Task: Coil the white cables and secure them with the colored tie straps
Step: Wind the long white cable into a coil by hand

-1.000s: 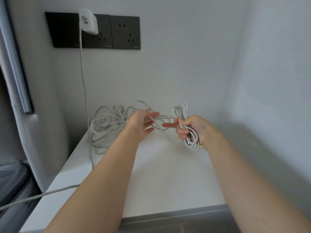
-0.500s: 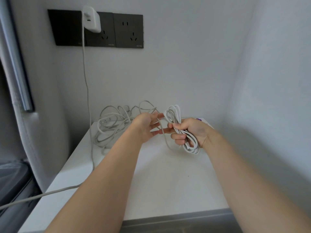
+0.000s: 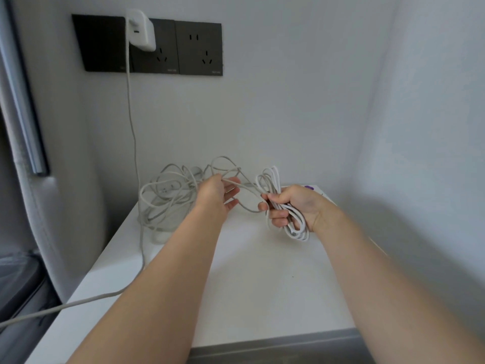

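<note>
Right hand (image 3: 296,206): fingers curled tight round coiled white cable (image 3: 299,232), held above white table (image 3: 262,285). Left hand (image 3: 215,195): fingers nearly straight, one loose strand (image 3: 246,189) lying across them, running to the coil. Tangled cable pile (image 3: 162,198): table's rear left. Purple tie strap (image 3: 309,187): just behind right hand. Charger (image 3: 140,30): plugged into wall socket.

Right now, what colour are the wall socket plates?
The socket plates are black, clearest in the head view.

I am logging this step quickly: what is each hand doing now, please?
Left hand: open, fingers straight, a loose cable strand lies across them.
Right hand: closed around the coiled white cable.
</note>
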